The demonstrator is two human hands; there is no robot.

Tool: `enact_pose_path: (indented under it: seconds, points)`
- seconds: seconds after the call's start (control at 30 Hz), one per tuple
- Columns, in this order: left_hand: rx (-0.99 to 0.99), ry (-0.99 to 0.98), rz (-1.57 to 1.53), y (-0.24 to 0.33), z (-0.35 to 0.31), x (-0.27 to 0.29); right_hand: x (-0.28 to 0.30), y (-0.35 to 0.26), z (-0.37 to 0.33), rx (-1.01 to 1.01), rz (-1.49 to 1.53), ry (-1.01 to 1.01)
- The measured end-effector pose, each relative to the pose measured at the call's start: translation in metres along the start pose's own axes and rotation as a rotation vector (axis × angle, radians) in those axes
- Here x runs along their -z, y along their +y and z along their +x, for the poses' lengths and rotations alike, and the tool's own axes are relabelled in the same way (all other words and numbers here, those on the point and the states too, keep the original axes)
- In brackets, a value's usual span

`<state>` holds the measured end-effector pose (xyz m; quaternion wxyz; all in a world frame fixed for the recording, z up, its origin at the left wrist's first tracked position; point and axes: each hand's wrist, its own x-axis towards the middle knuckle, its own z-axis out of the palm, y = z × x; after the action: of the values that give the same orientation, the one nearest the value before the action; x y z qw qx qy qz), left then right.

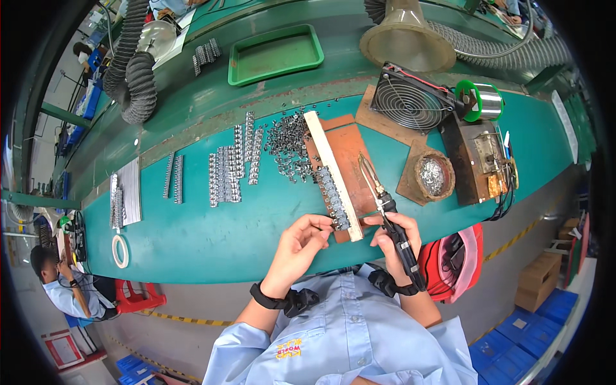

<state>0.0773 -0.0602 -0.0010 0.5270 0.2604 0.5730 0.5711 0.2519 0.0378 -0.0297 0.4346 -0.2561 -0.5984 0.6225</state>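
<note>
My right hand (404, 232) is wrapped round the black handle of a soldering iron (402, 247). Its two thin metal prongs point away from me, over a reddish-brown board (353, 147). A pale wooden bar (330, 165) lies along that board, with a row of small dark metal parts (332, 197) lined up on its left side. At the near end of this row, the fingers of my left hand (296, 247) are closed in a pinch; what they grip, if anything, is too small to make out. Beyond lies a heap of loose small metal parts (289, 142).
Several rows of finished-looking strips (224, 173) lie left on the green mat. To the right stand a round pot (433, 175), a fan (414, 96), a solder spool (481, 101) and a metal box (471, 154). A green tray (276, 56) and fume hoses lie farther back.
</note>
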Motion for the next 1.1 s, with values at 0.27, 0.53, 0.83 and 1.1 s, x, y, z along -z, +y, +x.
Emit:
enact_pose_path:
  seconds: [0.27,0.53,0.83,1.1]
  points:
    - [-0.126,0.061,0.036,-0.011,-0.006,-0.008,-0.008,-0.002,0.005,0.316,-0.338,-0.202]
    - [-0.334,0.154,0.185,-0.021,-0.005,-0.022,-0.011,-0.004,0.005,0.307,-0.352,-0.177]
    - [-0.679,0.314,0.539,-0.010,0.004,-0.044,-0.006,-0.001,0.001,0.267,-0.329,-0.141]
    - [-0.656,0.409,0.638,-0.005,0.007,-0.045,-0.004,-0.001,-0.003,0.162,-0.133,-0.034]
